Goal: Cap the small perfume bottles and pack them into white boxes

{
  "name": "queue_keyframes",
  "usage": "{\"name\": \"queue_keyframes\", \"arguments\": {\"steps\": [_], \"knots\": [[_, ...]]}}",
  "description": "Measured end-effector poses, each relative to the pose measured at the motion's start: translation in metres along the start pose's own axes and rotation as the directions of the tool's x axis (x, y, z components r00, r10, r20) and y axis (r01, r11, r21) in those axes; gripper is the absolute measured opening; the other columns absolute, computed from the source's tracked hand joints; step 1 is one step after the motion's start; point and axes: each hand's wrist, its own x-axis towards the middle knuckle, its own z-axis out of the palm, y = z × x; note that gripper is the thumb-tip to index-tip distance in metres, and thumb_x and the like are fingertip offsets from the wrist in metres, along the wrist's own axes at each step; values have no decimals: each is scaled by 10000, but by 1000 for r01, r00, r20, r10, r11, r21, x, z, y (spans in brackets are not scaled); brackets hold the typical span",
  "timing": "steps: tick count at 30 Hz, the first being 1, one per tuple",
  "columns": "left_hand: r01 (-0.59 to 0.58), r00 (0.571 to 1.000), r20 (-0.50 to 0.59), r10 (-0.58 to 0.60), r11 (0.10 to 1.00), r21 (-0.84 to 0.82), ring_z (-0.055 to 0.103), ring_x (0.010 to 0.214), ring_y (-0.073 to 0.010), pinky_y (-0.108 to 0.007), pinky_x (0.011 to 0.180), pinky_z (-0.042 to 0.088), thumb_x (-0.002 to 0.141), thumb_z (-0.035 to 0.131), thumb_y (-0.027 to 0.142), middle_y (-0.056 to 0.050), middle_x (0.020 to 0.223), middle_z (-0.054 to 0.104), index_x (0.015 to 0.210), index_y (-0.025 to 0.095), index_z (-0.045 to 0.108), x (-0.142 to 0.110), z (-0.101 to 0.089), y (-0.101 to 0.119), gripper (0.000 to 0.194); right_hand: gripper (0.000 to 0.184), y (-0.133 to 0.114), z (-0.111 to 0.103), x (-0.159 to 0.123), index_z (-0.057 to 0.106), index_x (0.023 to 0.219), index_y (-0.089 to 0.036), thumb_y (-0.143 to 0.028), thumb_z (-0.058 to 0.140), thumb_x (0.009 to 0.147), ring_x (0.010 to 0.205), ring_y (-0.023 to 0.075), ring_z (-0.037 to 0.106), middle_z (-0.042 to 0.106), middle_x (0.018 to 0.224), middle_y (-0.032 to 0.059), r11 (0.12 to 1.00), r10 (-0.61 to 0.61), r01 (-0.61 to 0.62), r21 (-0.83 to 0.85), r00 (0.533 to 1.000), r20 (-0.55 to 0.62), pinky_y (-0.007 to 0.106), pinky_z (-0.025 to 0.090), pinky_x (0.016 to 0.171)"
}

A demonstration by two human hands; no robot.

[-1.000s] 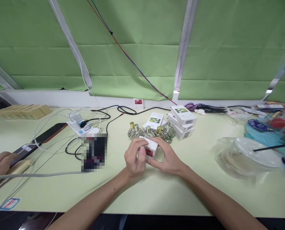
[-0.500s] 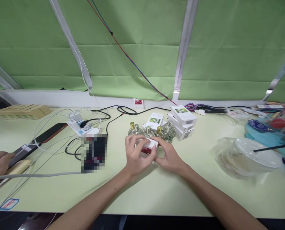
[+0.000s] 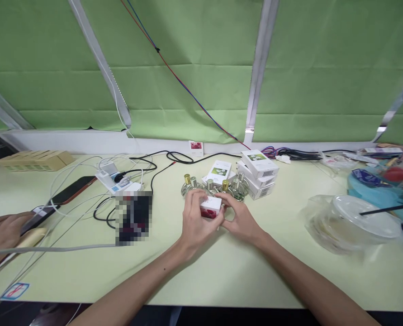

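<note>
Between my two hands is a small white box (image 3: 210, 206) with a red picture on its side. My left hand (image 3: 197, 222) is wrapped round its left side, the thumb along the near face. At the box's right end, the fingertips of my right hand (image 3: 240, 222) press on it. Just behind stand several glass perfume bottles (image 3: 235, 186) with gold and silver caps. Farther back lies a white box with a green flower picture (image 3: 220, 171). Similar white boxes (image 3: 259, 165) are stacked to the right of the bottles.
Another small box with a red picture (image 3: 196, 148) leans at the back wall. To the left are a power strip (image 3: 115, 181), loose cables, phones (image 3: 73, 190) and another person's hand (image 3: 4, 231). At right stands a bagged, lidded bowl (image 3: 366, 216) beside a blue bag (image 3: 367, 185).
My left hand has shifted slightly, so more of the small box's red side shows. The other person's hand at the left has moved a little. The bottles and stacked boxes have stayed put.
</note>
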Motion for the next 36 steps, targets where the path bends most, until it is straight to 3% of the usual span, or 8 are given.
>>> {"name": "queue_keyframes", "arguments": {"steps": [8,13,20,26,32,36], "knots": [[106,983,-159,-89,989,101,572,835,-203,-327,698,482,685,749,187,-11,877,549,865,222,471,12,-6,-22,333,653,4,4,-2,478,1381,-220,-381,777,823,1052,251,670,702,1228,124,998,61,-62,11,997,39,392,552,836],[156,941,-328,-79,963,218,536,796,-191,-319,688,450,673,774,222,-2,850,530,835,221,475,31,-17,-40,340,565,4,5,-4,492,1362,-227,-414,719,879,954,217,672,712,1196,110,994,106,-105,-15,994,19,388,552,828],[260,885,-456,-96,914,311,516,846,-210,-356,790,444,666,743,262,-6,865,513,816,230,441,54,-33,-58,339,440,0,5,-3,527,1320,-220,-379,650,928,946,201,662,715,1135,91,991,129,-128,-31,991,35,351,545,815],[362,852,-494,-173,877,316,501,931,-254,-418,900,431,650,739,253,-27,893,497,798,240,406,64,-38,-80,365,365,2,5,-2,548,1285,-224,-375,604,957,949,193,658,713,1117,80,992,126,-125,-25,991,39,324,534,780],[402,839,-484,-248,883,243,491,1001,-274,-458,975,420,672,802,310,-38,944,477,812,230,433,68,-26,-105,403,329,2,6,-2,564,1259,-213,-366,582,969,941,186,659,717,1082,70,991,132,-132,-20,990,41,318,525,780],[371,872,-414,-263,905,206,500,1017,-264,-417,954,442,667,842,339,-40,967,478,827,216,475,68,-15,-117,419,315,1,5,-1,571,1243,-205,-365,576,972,945,188,661,718,1061,69,991,133,-132,-18,990,43,310,519,767]]}}
